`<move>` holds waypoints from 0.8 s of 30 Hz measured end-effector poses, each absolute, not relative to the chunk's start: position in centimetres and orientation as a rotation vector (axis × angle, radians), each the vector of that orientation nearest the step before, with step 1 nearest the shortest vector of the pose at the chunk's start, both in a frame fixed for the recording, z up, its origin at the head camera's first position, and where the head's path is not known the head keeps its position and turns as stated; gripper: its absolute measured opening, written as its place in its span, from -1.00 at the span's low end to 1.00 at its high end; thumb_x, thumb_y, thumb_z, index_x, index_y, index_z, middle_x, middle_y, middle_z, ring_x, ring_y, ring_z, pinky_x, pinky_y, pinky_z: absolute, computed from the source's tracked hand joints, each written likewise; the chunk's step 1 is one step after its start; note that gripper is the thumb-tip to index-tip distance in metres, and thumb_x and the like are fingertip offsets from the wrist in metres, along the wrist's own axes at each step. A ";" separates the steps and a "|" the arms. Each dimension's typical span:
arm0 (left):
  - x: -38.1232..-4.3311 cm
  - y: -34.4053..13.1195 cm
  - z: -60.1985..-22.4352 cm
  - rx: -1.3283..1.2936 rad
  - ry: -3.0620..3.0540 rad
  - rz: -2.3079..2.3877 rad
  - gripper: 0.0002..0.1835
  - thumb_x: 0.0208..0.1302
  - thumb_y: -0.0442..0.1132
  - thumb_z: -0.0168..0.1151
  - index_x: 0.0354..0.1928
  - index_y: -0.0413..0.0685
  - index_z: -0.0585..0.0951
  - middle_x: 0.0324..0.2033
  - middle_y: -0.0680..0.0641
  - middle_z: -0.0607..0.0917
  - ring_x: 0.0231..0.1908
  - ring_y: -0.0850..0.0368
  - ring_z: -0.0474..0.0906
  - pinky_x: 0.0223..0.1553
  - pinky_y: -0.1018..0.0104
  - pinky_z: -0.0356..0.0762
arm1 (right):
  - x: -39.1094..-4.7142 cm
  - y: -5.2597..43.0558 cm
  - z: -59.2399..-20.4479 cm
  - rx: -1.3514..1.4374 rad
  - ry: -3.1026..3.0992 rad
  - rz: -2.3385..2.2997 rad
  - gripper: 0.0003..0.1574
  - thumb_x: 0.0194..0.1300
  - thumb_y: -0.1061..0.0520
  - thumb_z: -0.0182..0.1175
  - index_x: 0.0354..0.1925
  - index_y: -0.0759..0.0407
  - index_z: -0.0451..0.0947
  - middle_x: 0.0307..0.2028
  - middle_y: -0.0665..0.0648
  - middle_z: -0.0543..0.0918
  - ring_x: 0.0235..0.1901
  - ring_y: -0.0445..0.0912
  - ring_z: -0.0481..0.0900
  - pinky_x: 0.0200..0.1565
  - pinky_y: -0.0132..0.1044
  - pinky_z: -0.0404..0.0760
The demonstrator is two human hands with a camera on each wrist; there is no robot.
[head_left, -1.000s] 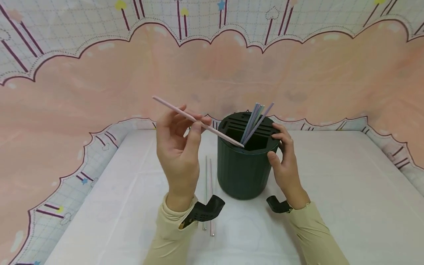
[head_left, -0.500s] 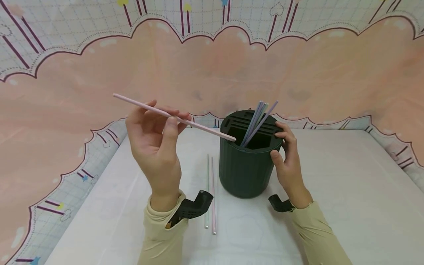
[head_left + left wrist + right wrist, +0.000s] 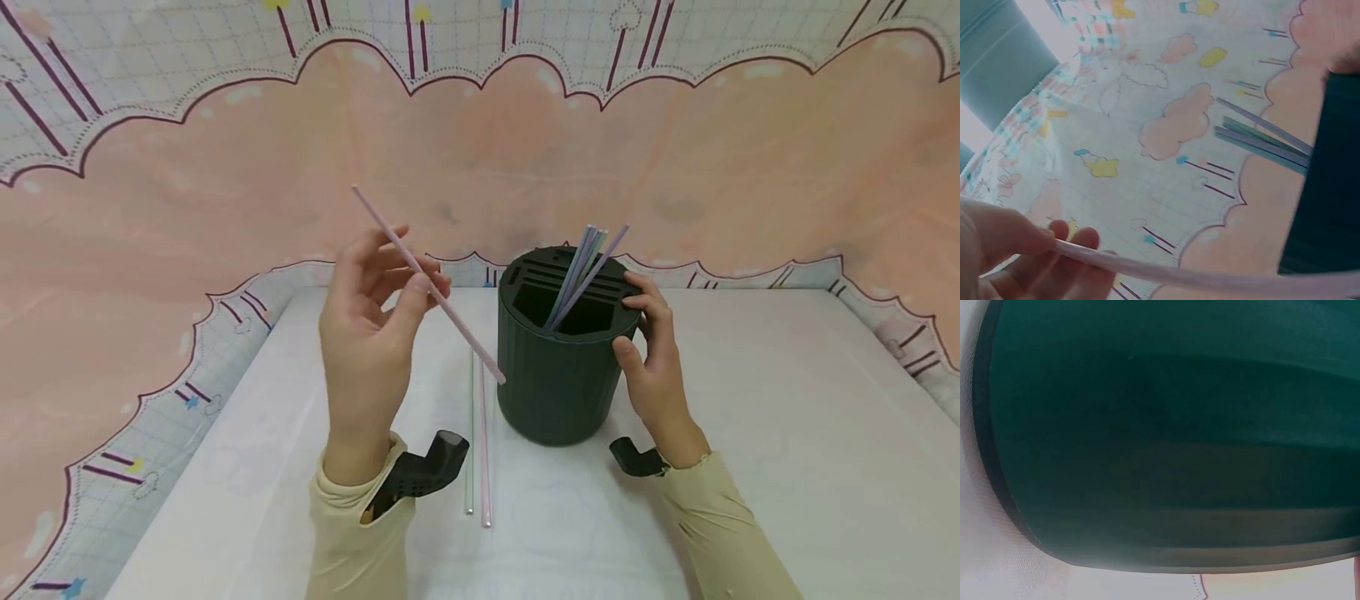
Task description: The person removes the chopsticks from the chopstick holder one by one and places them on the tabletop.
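Between thumb and fingers, my left hand (image 3: 371, 333) pinches a slim pale pink stick (image 3: 461, 325). It slants down to the right, its lower end overlapping the left side of the dark green container (image 3: 558, 396) in the head view. The left wrist view shows the stick (image 3: 1166, 273) running from the fingers toward the container. My right hand (image 3: 655, 367) grips the container's right rim, thumb in front and fingers over the top. Several bluish, green and lilac sticks (image 3: 576, 279) lean upright in its large opening. The right wrist view is filled by the container's ribbed wall (image 3: 1166, 437).
A pale green stick (image 3: 470, 467) and a pink stick (image 3: 485, 483) lie side by side on the white table (image 3: 787, 467), left of the container. Narrow slots cross the back of the container's top. A printed cloth (image 3: 480, 158) stands behind the table.
My left hand has drawn back leftward from the container, and the pink stick has tilted steeper, its lower end dropping from the rim to below it. The right hand keeps its grip.
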State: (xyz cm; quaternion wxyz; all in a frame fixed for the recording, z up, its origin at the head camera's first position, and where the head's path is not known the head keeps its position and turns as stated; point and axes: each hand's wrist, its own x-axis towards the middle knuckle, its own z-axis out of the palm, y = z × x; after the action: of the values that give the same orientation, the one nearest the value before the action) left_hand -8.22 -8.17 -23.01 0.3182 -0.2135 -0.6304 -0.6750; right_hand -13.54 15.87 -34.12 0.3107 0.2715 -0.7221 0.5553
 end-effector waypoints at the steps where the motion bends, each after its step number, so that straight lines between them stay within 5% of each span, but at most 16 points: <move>1: -8.6 -8.2 -23.4 -0.546 -1.736 -1.747 -0.62 0.17 -0.54 0.02 0.04 -0.18 0.42 -0.30 -0.21 0.55 -0.33 -0.05 0.54 -0.23 0.18 0.54 | -13.5 15.9 -34.1 0.716 -1.907 1.469 -0.12 0.20 -0.29 -0.02 0.01 0.49 0.12 0.25 0.26 0.13 0.25 0.07 0.07 0.13 -0.13 0.15; 9: -12.5 -8.4 -27.2 -0.380 -2.323 -1.378 -0.56 0.21 -0.39 0.01 0.14 0.07 0.36 -0.30 0.10 0.58 -0.35 0.29 0.56 -0.36 0.39 0.52 | -13.3 15.8 -34.0 0.708 -1.924 1.476 -0.15 0.21 -0.27 -0.02 0.02 0.48 0.12 0.26 0.25 0.12 0.26 0.06 0.05 0.14 -0.11 0.13; 15: -14.7 -8.5 -29.5 -0.279 -2.576 -1.183 -0.49 0.21 -0.38 0.01 0.22 0.08 0.29 -0.30 0.09 0.59 -0.39 0.28 0.57 -0.47 0.36 0.47 | -13.1 15.7 -34.0 0.706 -1.923 1.473 -0.16 0.22 -0.25 -0.01 0.03 0.48 0.12 0.26 0.25 0.12 0.26 0.06 0.05 0.15 -0.12 0.13; 24: -17.1 -9.3 -32.8 -0.203 -2.747 -0.967 -0.52 0.18 -0.35 0.08 0.18 -0.15 0.35 -0.30 -0.03 0.60 -0.42 0.16 0.54 -0.45 0.28 0.43 | -13.1 15.7 -34.1 0.699 -1.928 1.472 -0.16 0.21 -0.25 -0.01 0.03 0.47 0.12 0.26 0.24 0.12 0.27 0.05 0.04 0.14 -0.02 0.11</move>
State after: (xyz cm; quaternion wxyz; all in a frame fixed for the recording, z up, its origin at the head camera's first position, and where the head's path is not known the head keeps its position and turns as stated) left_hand -17.07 -9.30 -32.81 0.1111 -0.0690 -0.9351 -0.3293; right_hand -13.07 15.66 -34.13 0.3036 0.2637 -0.7278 0.5555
